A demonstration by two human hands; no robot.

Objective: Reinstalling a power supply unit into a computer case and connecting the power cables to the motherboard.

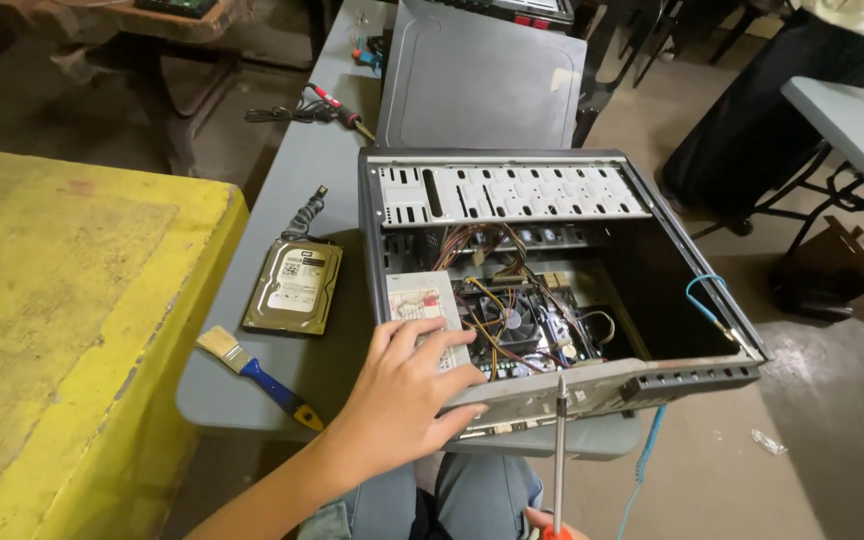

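At frame centre, the left hand grips the open computer case by its near edge; at bottom, the right hand, mostly cropped, clasps a screwdriver; a hard drive lies left on the desk.

One view only, from the head camera, looking steeply down and forward over the person's lap. It sits close above the near edge of the grey plastic folding table, with the open dark metal computer case filling the centre right. The yellow-painted worn bench top crowds the left; far chairs and concrete floor fill the top and right.
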